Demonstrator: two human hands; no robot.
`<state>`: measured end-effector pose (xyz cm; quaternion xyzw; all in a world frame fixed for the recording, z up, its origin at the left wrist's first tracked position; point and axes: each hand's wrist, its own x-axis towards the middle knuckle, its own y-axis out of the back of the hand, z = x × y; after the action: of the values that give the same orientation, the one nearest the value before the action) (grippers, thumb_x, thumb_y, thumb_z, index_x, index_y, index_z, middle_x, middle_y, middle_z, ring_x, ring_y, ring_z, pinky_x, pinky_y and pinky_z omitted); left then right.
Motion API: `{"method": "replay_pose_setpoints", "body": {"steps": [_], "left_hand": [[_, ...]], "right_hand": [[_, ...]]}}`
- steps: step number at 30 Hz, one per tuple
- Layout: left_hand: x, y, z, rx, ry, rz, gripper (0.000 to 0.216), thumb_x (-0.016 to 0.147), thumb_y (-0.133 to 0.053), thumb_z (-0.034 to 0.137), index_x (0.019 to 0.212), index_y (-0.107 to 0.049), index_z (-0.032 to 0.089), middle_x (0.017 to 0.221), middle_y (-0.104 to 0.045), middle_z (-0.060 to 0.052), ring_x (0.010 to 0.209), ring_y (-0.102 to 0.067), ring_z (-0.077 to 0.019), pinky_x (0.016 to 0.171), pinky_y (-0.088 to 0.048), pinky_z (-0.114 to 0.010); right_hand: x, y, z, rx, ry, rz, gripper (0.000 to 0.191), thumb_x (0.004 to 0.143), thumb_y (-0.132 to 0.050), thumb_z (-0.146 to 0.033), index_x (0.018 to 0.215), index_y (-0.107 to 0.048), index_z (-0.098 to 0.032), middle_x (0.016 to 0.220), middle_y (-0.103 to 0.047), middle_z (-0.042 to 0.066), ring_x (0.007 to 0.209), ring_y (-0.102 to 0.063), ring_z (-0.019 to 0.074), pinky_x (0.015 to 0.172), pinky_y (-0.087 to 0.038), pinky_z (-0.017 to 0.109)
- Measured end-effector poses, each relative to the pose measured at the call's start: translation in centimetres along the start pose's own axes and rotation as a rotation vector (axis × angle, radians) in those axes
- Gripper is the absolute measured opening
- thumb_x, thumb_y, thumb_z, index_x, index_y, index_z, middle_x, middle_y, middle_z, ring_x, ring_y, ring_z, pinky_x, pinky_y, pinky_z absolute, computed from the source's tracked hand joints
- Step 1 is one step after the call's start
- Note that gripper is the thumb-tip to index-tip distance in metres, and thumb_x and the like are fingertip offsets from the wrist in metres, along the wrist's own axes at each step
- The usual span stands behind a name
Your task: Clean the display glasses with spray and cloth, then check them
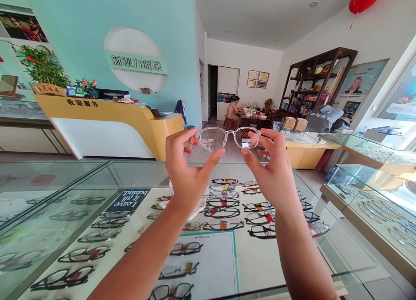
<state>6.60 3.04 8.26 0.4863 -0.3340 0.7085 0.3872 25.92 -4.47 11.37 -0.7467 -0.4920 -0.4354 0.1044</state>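
A pair of clear-framed eyeglasses is held up in front of me, lenses facing forward, above a glass display case. My left hand grips its left side, thumb under the lens and fingers by the hinge, where an orange piece shows. On the other side my right hand pinches the right rim and hinge, thumb below the lens. The temples point away and are mostly hidden behind the fingers. Below my arms, rows of eyeglasses lie inside the case, with a white object partly hidden by my left forearm.
The glass display case spans the foreground. More glass cases stand at right. A yellow and white counter is at back left. Far back, a person sits at a table near a dark shelf unit.
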Motion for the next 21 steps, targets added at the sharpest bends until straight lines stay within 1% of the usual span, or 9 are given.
{"method": "replay_pose_setpoints", "body": {"steps": [3,7,11,16,18,21], "left_hand": [[-0.05,-0.05,-0.02,0.011,0.011,-0.003,0.067,0.088,-0.094,0.054,0.143,-0.064,0.029,0.13,-0.071,-0.007,0.103,-0.073,-0.0232,0.087,-0.055,-0.04],[-0.11,-0.16,0.13,-0.008,0.049,0.001,0.067,0.088,-0.095,0.052,0.143,-0.064,0.029,0.127,-0.073,-0.007,0.104,-0.075,-0.0233,0.089,-0.055,-0.041],[-0.19,-0.33,0.32,-0.037,0.098,0.019,0.07,0.086,-0.097,0.052,0.142,-0.062,0.028,0.133,-0.075,-0.008,0.106,-0.079,-0.0235,0.09,-0.056,-0.041],[-0.29,-0.53,0.37,-0.126,0.133,0.018,0.068,0.086,-0.097,0.048,0.141,-0.062,0.028,0.141,-0.072,-0.009,0.106,-0.083,-0.0237,0.085,-0.06,-0.038],[-0.33,-0.59,0.35,-0.152,0.139,0.012,0.067,0.087,-0.097,0.048,0.141,-0.061,0.029,0.142,-0.07,-0.01,0.11,-0.084,-0.0258,0.087,-0.063,-0.039],[-0.36,-0.67,0.31,-0.174,0.145,0.0,0.066,0.088,-0.095,0.049,0.141,-0.061,0.029,0.143,-0.071,-0.011,0.118,-0.083,-0.0293,0.094,-0.066,-0.044]], "right_hand": [[0.03,-0.08,0.02,0.012,-0.005,0.006,0.042,0.101,-0.071,-0.04,0.132,-0.043,-0.032,0.148,-0.077,0.014,0.137,-0.073,0.0317,0.106,-0.062,0.059],[0.0,-0.11,-0.16,0.005,-0.012,0.018,0.042,0.098,-0.072,-0.039,0.129,-0.044,-0.032,0.145,-0.079,0.014,0.13,-0.076,0.032,0.104,-0.064,0.059],[-0.03,-0.17,-0.22,-0.008,-0.034,0.024,0.04,0.098,-0.072,-0.041,0.127,-0.046,-0.032,0.144,-0.08,0.014,0.126,-0.078,0.0331,0.103,-0.065,0.06],[-0.01,-0.39,-0.03,0.035,-0.062,0.004,0.041,0.099,-0.072,-0.041,0.127,-0.045,-0.032,0.146,-0.08,0.013,0.128,-0.078,0.0323,0.105,-0.064,0.061],[-0.01,-0.44,0.0,0.037,-0.058,0.008,0.041,0.099,-0.072,-0.04,0.127,-0.044,-0.032,0.146,-0.08,0.013,0.13,-0.078,0.0323,0.105,-0.065,0.06],[-0.03,-0.43,-0.04,0.019,-0.046,0.016,0.04,0.099,-0.071,-0.04,0.128,-0.045,-0.032,0.147,-0.08,0.013,0.13,-0.078,0.0325,0.104,-0.065,0.059]]}}
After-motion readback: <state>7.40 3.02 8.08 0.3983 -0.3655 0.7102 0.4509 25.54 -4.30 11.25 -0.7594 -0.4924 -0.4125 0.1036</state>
